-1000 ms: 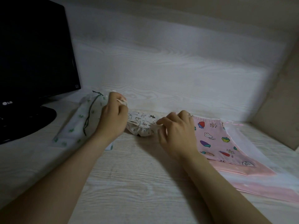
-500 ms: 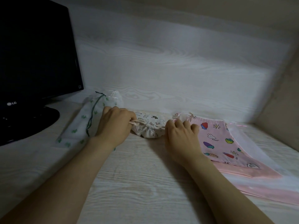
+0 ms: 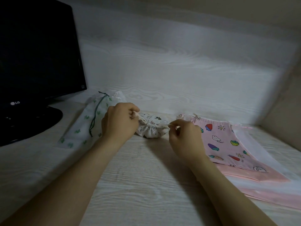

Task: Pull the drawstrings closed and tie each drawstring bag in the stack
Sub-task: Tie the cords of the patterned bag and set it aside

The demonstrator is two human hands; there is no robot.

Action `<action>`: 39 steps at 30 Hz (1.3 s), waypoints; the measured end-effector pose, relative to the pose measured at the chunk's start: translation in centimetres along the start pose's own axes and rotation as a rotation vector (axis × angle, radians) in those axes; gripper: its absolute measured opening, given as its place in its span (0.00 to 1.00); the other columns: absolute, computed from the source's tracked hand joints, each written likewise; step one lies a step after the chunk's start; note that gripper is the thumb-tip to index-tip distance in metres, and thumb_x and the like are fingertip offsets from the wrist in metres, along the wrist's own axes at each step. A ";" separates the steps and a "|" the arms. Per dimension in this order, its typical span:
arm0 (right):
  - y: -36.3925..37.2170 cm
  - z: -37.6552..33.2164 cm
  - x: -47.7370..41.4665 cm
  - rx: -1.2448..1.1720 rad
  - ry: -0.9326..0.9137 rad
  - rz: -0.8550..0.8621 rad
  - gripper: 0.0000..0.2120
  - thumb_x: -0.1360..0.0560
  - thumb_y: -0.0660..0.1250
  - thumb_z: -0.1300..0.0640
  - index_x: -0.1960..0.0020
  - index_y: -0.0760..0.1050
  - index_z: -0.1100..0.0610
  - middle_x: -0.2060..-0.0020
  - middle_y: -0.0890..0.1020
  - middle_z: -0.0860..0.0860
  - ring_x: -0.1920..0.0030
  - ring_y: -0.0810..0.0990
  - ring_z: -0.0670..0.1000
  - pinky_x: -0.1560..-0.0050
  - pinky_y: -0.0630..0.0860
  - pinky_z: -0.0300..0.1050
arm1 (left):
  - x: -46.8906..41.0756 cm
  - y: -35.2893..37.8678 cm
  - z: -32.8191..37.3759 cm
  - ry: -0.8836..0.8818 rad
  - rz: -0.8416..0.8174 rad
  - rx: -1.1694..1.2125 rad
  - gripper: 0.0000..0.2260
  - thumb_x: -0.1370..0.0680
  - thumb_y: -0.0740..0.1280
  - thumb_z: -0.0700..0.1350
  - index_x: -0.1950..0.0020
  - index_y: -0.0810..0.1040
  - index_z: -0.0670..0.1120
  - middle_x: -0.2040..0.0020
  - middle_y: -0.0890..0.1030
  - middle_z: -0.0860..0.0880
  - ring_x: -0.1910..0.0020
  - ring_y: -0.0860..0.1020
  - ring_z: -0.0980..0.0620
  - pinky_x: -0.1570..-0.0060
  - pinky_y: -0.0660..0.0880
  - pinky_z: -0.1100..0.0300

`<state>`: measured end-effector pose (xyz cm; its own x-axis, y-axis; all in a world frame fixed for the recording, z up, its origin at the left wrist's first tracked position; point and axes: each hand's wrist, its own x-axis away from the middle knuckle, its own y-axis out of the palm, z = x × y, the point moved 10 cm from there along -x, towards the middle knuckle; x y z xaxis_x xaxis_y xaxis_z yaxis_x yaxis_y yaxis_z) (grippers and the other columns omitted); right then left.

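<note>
1. The table point(image 3: 146, 185) has a pale wood grain and carries everything; the small white bag point(image 3: 151, 129) sits on it near the middle, close to the back edge.
2. A wall panel point(image 3: 179, 70) of the same pale grain rises just behind the small white bag.
3. A dark monitor point(image 3: 37, 54) stands on its round base well to the left of the small white bag, its screen off.
4. A stack of pink bags point(image 3: 228, 144) lies flat to the right of the small white bag. The top one is printed with fruit and a rabbit, and its mouth is open and ungathered.
5. A long white bag with green print point(image 3: 78, 128) lies to the left of the small white bag, partly behind the left wrist. A green cord point(image 3: 96, 115) trails across it.
6. The left hand point(image 3: 119, 122) rests against the left side of the small white bag, its fingers point(image 3: 132, 111) clenched round one end of the drawstring point(image 3: 138, 115).
7. The right hand point(image 3: 184, 139) is just to the right of the small white bag, its thumb and fingers point(image 3: 175, 126) pinching the other end of the drawstring.
8. The small white bag, printed with dark little figures, is gathered tight at its mouth between the two hands.
</note>
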<state>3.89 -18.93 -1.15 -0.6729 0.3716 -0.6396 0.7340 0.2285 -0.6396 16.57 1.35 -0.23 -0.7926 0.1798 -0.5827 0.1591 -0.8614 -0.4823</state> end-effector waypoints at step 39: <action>4.8 0.3 1.6 -0.771 0.357 -0.300 0.11 0.17 0.65 0.63 0.50 0.85 0.63 0.70 0.80 0.51 0.70 0.76 0.51 0.70 0.71 0.42 | 3.9 5.2 6.2 0.311 -0.476 0.200 0.27 0.26 0.74 0.34 0.28 0.80 0.47 0.52 0.77 0.73 0.45 0.65 0.73 0.55 0.74 0.62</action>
<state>6.35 -17.54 -5.38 -0.8721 0.4268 -0.2393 0.4759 0.8534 -0.2124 10.68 -5.33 -0.94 -0.5355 0.6720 -0.5115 -0.3086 -0.7194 -0.6222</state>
